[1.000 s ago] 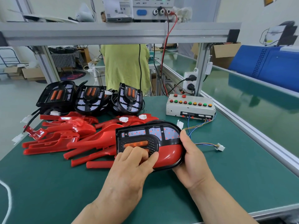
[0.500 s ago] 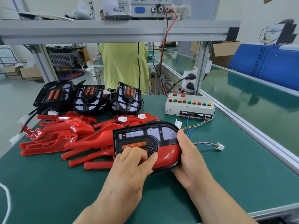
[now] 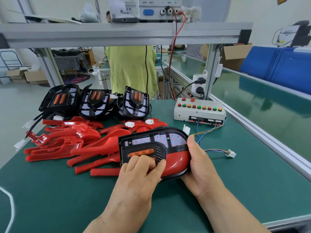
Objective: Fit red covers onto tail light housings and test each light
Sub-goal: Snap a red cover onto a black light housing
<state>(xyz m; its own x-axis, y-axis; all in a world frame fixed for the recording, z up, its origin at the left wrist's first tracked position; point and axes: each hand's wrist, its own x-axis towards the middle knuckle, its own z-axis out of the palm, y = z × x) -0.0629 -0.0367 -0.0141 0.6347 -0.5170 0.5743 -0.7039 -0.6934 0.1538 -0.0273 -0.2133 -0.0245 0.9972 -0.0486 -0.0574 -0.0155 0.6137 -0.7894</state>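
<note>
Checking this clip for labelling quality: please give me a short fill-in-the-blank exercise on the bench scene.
1. The right hand grips the tail light housing, whose fitted cover is ___.
2. The left hand presses on the housing just below a strip that glows ___.
3. The button box sits on a ___ mat.

Missing words: red; orange; green.
</note>
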